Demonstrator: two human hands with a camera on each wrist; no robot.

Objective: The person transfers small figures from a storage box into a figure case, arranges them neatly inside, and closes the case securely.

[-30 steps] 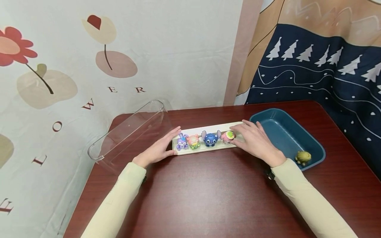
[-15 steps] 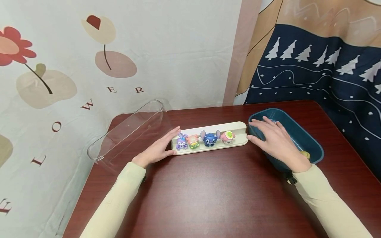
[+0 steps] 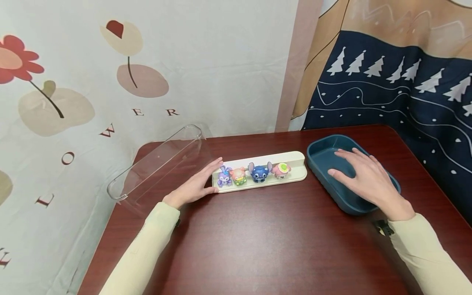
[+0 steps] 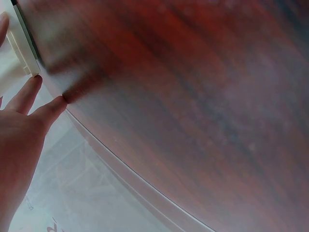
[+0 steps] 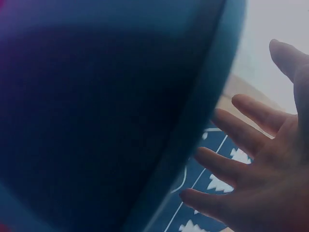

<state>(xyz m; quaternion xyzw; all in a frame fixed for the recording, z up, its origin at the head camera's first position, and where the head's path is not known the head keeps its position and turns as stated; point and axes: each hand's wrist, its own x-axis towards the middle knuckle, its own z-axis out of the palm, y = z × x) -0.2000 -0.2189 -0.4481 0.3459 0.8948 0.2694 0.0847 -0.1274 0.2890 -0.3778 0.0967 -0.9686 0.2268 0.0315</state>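
My left hand (image 3: 191, 186) touches the left end of a long cream display stand (image 3: 299, 172), thumb near the front corner and straight fingers at the back. In the left wrist view, fingertips meet the cream corner (image 4: 26, 53). A row of figurines sits on the stand: a purple rabbit (image 3: 224, 178), a pink one with green (image 3: 238, 176), a blue big-eared one (image 3: 259, 173) and a pink one with a green-and-white top (image 3: 282, 170). Over the blue plastic basin (image 3: 324, 157), my right hand (image 3: 372, 184) spreads its fingers, holding nothing; it covers part of the basin's inside.
A clear, long plastic cover (image 3: 158, 164) lies at the back left, against the flower-printed cloth (image 3: 221, 73). Dark cloth with white trees (image 3: 368, 94) hangs behind the basin. The brown table (image 3: 265, 241) stretches toward me.
My right hand has left the pink figurine at the stand's right end and moved right, over the basin. The olive figurine in the basin is now hidden behind it. The left hand stays put.
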